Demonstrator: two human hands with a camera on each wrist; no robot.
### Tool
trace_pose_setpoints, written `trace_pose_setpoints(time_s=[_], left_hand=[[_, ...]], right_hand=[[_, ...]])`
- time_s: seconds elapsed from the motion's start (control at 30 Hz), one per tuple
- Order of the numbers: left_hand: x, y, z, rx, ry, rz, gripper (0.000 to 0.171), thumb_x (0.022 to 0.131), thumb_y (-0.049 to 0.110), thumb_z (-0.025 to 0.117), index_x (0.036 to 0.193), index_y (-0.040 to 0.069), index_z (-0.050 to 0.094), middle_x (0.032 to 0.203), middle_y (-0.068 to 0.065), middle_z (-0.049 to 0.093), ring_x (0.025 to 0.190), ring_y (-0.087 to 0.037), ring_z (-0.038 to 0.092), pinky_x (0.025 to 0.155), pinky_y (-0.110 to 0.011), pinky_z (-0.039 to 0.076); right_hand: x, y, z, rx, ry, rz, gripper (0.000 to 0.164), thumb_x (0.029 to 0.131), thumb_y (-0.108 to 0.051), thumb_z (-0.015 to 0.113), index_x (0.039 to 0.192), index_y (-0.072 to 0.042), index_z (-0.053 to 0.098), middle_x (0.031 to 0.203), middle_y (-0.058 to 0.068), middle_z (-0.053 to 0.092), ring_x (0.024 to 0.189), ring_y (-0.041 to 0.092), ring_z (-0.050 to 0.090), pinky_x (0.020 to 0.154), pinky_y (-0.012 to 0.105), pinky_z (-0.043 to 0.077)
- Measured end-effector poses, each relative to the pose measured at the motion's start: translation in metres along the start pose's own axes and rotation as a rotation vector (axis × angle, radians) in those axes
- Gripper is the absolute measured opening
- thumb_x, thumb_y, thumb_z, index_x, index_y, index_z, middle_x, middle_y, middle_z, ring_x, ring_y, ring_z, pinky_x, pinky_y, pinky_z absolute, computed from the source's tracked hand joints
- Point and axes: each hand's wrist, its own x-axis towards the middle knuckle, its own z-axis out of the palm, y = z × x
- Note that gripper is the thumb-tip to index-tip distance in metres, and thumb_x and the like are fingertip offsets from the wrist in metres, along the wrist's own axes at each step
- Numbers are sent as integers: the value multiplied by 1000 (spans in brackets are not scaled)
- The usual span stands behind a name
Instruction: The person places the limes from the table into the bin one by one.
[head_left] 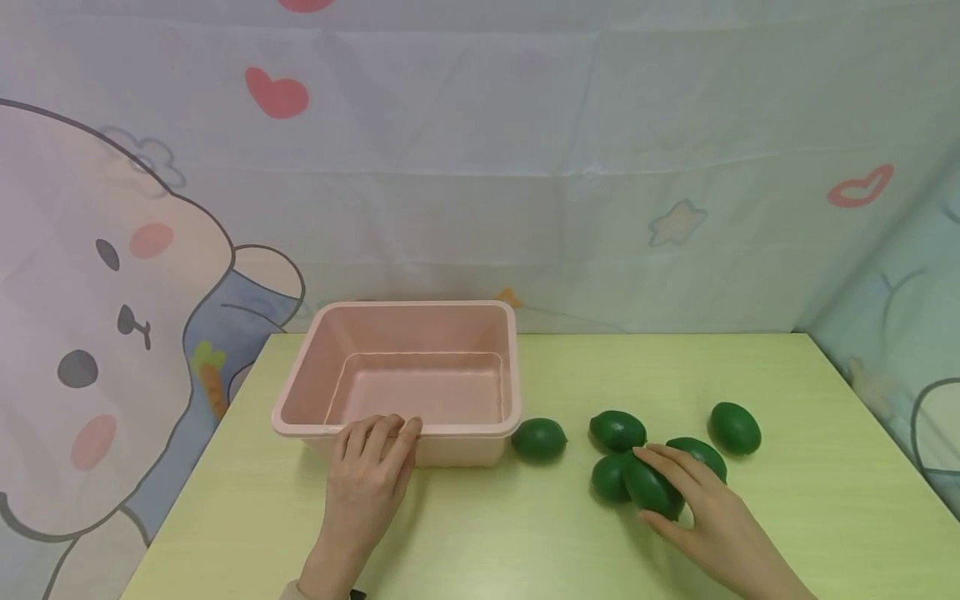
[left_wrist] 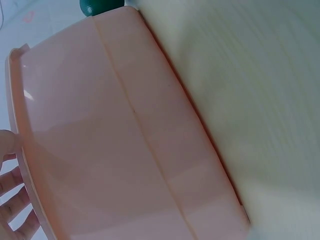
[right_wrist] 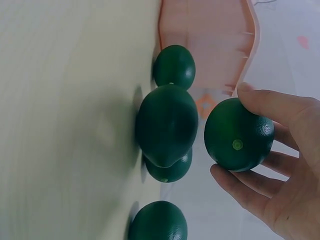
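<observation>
My left hand holds the near rim of a pink plastic basin, its fingers hooked over the edge. The basin's outer wall fills much of the left wrist view, with part of the hand at the rim. A green lime is between the thumb and fingers of my right hand. The right wrist view shows this held lime raised off the table. Close to it, a lime and another lime are partly covered. Inside, the basin holds nothing visible.
One lime lies beside the basin's right wall. Another lime sits behind the right hand's group, and a lime lies farther right. The light yellow-green table ends at a printed cloth hanging behind.
</observation>
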Motion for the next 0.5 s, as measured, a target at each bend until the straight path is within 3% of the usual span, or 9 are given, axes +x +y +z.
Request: trace_pose_setpoints(time_s=[0.33, 0.5], left_hand=[[1, 1, -1, 2, -13, 3, 31, 103, 25, 43, 100, 10, 71, 92, -8, 66, 88, -28, 58, 79, -43, 48], [1, 1, -1, -8, -15, 1, 31, 103, 24, 43, 99, 10, 71, 92, -8, 65, 88, -29, 58, 79, -43, 47]], right_hand=[[12, -6, -6, 11, 15, -9, 74, 73, -28, 83, 138, -25, 50, 133, 2, 55, 117, 23, 56, 84, 45, 54], [21, -9, -8, 21, 43, -16, 75, 72, -28, 84, 138, -27, 50, 133, -1, 55, 118, 18, 55, 92, 26, 47]])
